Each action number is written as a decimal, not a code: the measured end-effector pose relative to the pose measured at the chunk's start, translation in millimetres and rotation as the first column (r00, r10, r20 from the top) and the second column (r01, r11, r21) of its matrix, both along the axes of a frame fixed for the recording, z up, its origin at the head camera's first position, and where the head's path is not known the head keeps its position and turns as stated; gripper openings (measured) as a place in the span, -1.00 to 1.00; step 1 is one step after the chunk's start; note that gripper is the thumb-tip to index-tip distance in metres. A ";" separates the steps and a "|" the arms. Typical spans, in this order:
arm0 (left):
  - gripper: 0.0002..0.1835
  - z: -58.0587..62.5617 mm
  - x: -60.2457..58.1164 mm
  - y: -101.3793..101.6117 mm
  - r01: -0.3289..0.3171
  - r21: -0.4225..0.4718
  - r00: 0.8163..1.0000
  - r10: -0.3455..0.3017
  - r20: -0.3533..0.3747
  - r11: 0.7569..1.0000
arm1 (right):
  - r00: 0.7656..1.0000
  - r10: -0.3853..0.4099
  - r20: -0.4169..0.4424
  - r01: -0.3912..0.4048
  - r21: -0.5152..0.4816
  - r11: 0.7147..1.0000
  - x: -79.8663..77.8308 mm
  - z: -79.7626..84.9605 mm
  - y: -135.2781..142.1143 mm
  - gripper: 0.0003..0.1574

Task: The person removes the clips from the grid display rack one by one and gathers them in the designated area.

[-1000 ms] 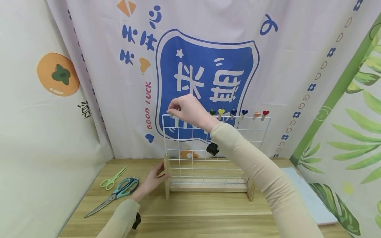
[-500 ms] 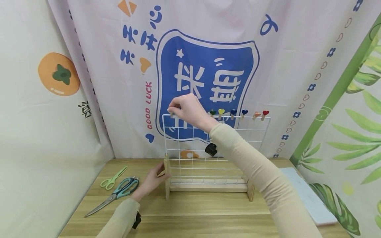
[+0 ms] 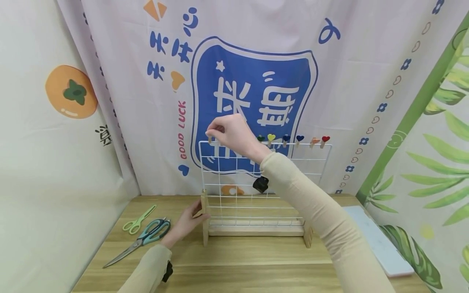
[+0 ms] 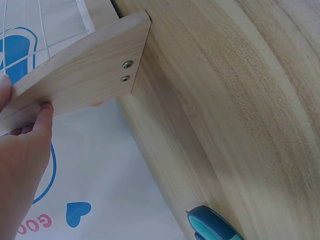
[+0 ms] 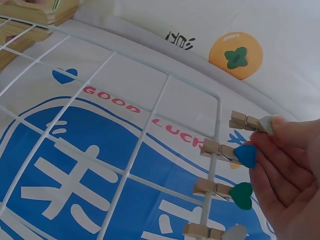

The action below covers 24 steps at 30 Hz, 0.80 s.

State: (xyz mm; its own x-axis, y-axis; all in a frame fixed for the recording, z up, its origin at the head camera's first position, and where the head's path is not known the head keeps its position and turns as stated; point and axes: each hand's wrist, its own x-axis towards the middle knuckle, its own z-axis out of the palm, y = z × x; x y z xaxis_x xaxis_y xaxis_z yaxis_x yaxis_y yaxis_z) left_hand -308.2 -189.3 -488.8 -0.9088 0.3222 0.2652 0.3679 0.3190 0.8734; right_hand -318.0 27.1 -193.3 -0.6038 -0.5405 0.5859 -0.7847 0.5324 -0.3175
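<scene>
A white wire grid rack [image 3: 229,171] stands upright in a wooden base. At its top left corner my right hand [image 3: 234,132] pinches a small wooden clothespin [image 5: 245,121] by its white heart end. The clothespin's tip sits just beside the top wire in the right wrist view. Close to my fingers, clothespins with a blue heart [image 5: 245,156] and a green heart [image 5: 241,195] are clipped along that wire. Lower down, my left hand [image 3: 187,223] grips the left wooden upright [image 4: 85,72] of the base, thumb and fingers on opposite sides.
Green scissors [image 3: 136,224] and larger teal-handled scissors [image 3: 141,241] lie left of the left hand on the wooden table [image 3: 242,264]. More heart clothespins, one with a red heart [image 3: 325,139], line the top wire rightward. A pale flat board [image 3: 381,244] lies at the right.
The clothespin in my right hand has risen slightly at the top left corner, and more of it shows below the fingertips. My left hand has stayed on the upright.
</scene>
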 end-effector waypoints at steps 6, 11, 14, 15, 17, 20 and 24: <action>-0.33 -0.5 -0.2 -0.1 0.004 -0.002 1.000 -0.004 0.009 1.000 | 0.998 0.045 -0.039 -0.048 -0.065 0.997 3.4 2.3 8.8 -0.81; -0.32 -0.4 -0.7 -1.7 0.004 0.002 1.000 -0.004 0.017 1.000 | 0.995 0.060 -0.081 -0.067 -0.094 0.993 9.8 -0.7 19.1 -0.82; -0.31 -0.1 -0.8 -2.0 -0.010 0.003 0.999 0.009 0.034 1.000 | 0.992 0.070 -0.108 -0.083 -0.123 0.989 16.3 -5.7 25.5 -0.82; -0.30 0.0 -0.9 -2.0 -0.013 0.001 0.999 0.013 0.039 1.000 | 0.990 0.072 -0.122 -0.088 -0.131 0.987 18.7 -8.1 27.6 -0.82; -0.30 0.3 -0.8 -1.7 -0.027 -0.007 0.998 0.027 0.049 1.000 | 0.985 0.083 -0.150 -0.105 -0.147 0.984 22.9 -14.1 31.6 -0.83; -0.30 0.4 -0.6 -0.6 -0.047 -0.028 0.997 0.048 0.052 0.999 | 0.979 0.105 -0.177 -0.134 -0.160 0.978 29.6 -25.9 38.1 -0.83; -0.29 0.6 0.2 0.7 -0.059 -0.036 0.997 0.061 0.053 0.998 | 0.975 0.133 -0.179 -0.161 -0.158 0.974 36.6 -47.3 47.1 -0.85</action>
State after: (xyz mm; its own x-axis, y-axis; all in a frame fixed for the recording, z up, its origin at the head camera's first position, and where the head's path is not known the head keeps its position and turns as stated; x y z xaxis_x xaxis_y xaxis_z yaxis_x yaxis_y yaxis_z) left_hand -308.0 -188.6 -488.2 -0.9395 0.2748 0.2047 0.2997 0.3692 0.8797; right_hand -281.3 74.2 -240.6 -0.4113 -0.4996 0.7624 -0.8997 0.3567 -0.2516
